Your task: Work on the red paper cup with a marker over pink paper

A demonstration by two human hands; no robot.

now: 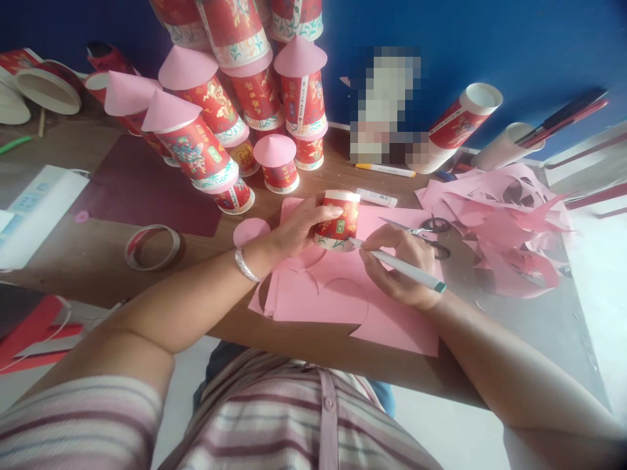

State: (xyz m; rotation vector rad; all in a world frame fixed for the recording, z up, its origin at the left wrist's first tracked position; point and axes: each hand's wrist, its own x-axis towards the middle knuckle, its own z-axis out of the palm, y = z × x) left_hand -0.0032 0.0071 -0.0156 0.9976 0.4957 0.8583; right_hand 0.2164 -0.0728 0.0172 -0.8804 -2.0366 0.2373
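Observation:
My left hand (304,225) grips a small red paper cup (339,219) with gold and blue patterns and a white band painted with green leaves. In my right hand (401,264) is a white marker (409,266) with a green end, held like a pen. Its tip touches or nearly touches the cup's white band. Under both hands lie stacked pink paper sheets (323,303) with round outlines and cut edges. A pink paper disc (251,232) rests by my left wrist. Scissors (426,228) lie just behind my right hand, partly hidden by it.
Red cup towers with pink cone roofs (300,57) stand at the back left. A glue stick (377,197) and a yellow-white marker (385,170) lie behind the pink sheets. Pink scraps (509,228) heap at the right, near a pen cup (507,147). A tape roll (151,248) lies left.

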